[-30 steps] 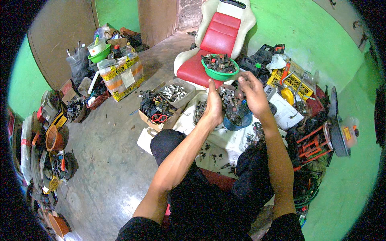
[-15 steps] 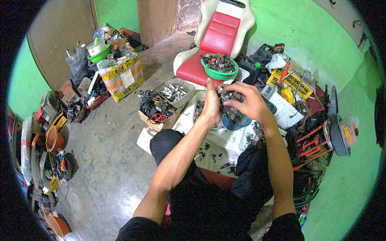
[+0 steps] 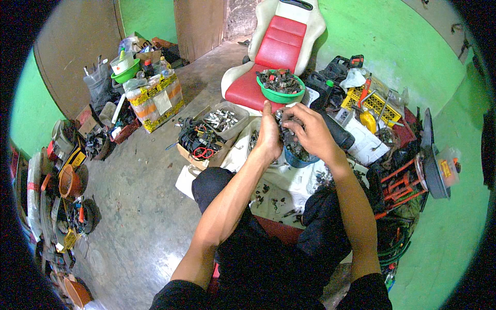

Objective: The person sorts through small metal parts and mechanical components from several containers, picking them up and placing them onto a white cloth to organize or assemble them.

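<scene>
My left hand (image 3: pixel 269 135) is raised over the white sheet (image 3: pixel 287 180), thumb up, its other fingers mostly hidden. Close beside it, my right hand (image 3: pixel 316 132) has curled fingers against a small dark part (image 3: pixel 282 120) between the two hands; its kind is too unclear to name. Just below both hands, a blue bowl (image 3: pixel 298 161) holds dark metallic pieces. Farther off, a green basin (image 3: pixel 283 97), heaped with dark small parts and some red ones, rests on a red and white car seat (image 3: pixel 276 44).
Left of my hands stand a clear tub (image 3: pixel 241 124) of silvery fittings and a cardboard box (image 3: pixel 192 159) of black cables. Tools and a yellow crate (image 3: pixel 354 98) crowd the right wall. A taped carton (image 3: pixel 164 103) stands at the far left. Small parts lie scattered on the sheet.
My right hand has shifted slightly left and up, closer to the left hand, with its fingers more curled. A black cylindrical thing right of it shows more. The left hand is nearly unmoved.
</scene>
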`<state>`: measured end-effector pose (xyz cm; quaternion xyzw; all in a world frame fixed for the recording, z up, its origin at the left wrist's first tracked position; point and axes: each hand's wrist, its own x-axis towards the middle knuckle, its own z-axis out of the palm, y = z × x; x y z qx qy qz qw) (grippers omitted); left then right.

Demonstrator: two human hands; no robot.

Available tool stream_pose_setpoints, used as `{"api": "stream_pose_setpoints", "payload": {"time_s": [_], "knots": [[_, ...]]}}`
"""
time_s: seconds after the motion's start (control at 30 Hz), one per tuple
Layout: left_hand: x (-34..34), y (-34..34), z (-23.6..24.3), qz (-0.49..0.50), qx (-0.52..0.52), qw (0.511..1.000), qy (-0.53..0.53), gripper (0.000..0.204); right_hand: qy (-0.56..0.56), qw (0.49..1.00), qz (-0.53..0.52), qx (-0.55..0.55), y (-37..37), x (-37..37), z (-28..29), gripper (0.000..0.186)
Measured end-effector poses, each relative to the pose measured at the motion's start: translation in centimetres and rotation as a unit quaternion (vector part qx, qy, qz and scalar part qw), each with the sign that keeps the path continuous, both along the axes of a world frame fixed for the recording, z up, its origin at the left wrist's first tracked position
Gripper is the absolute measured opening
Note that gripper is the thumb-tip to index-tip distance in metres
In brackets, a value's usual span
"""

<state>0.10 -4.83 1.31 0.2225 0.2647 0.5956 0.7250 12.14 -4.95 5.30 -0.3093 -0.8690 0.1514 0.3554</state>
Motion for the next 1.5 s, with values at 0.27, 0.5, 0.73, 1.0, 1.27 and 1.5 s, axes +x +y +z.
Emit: {"api": "stream_pose_setpoints", "payload": {"time_s": [0.27,0.5,0.73,1.0,1.27,1.5], "knots": [[0.3,0.4,-0.4,-0.009,0.018,1.000,0.006,0.063,0.047,0.995,-0.043,0.071,-0.5,-0.7,0.1,0.016],[0.5,0.9,-0.6,-0.052,-0.013,0.995,-0.084,0.059,0.483,0.804,0.048,-0.343,0.9,1.3,1.1,0.024],[-1.1,0.3,0.4,-0.046,0.076,0.989,-0.118,0.044,0.556,0.633,-0.009,-0.538,3.3,3.1,-0.1,0.018],[-1.2,-0.1,0.9,-0.092,0.169,0.972,-0.134,0.053,0.190,0.949,-0.101,-0.232,1.4,1.9,1.1,0.026],[-1.0,-0.1,0.3,-0.097,0.093,0.991,-0.026,0.046,0.120,0.968,-0.044,-0.216,1.1,1.8,0.9,0.028],[-0.1,-1.1,1.3,-0.090,0.084,0.992,-0.009,0.041,0.113,0.957,-0.038,-0.264,1.6,2.5,0.3,0.024]]}}
